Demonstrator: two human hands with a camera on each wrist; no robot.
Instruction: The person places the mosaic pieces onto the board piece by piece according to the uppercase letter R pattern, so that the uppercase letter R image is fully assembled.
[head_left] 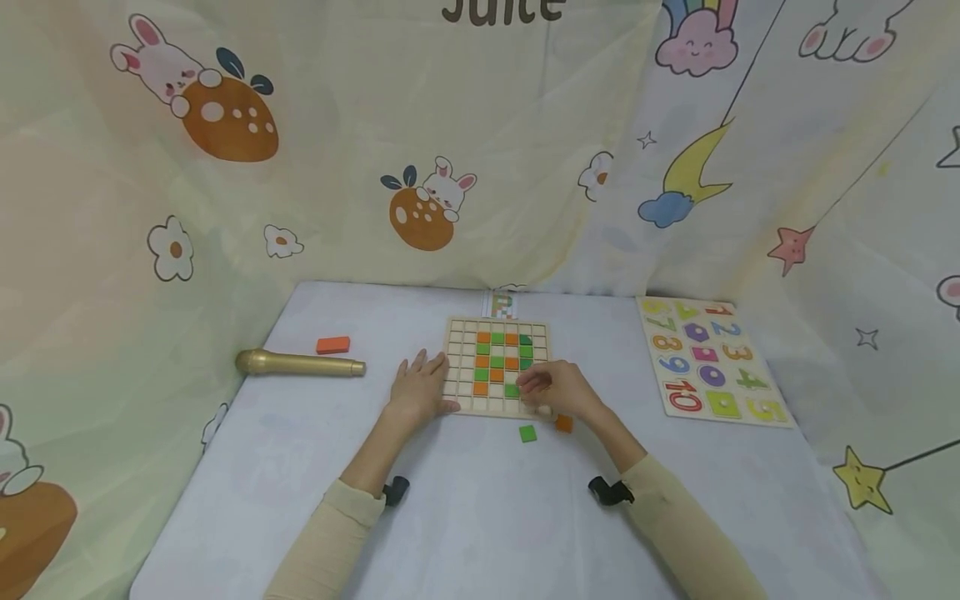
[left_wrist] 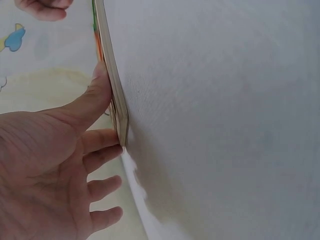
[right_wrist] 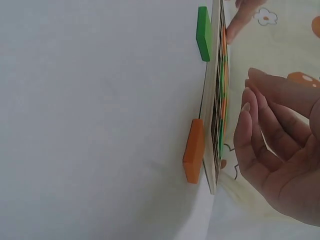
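A wooden grid board (head_left: 461,350) lies on the white table with several orange and green square tiles in its cells. My left hand (head_left: 420,387) rests at the board's left edge, fingers spread. In the left wrist view its thumb lies on the board's face, with fingertips at the edge. My right hand (head_left: 557,387) hovers over the board's near right part, close to a green tile (head_left: 512,390). Its fingers are loosely bent, thumb near the fingertips, and nothing shows between them. Close to the near edge lie a loose green tile (right_wrist: 203,35) and an orange tile (right_wrist: 194,150).
A small card (head_left: 501,305) with a coloured pattern is behind the board. On the left are a gold microphone-shaped stick (head_left: 300,363) and an orange-red block (head_left: 333,345). A number puzzle board (head_left: 682,367) occupies the right side. Printed cloth walls (head_left: 330,208) border the table.
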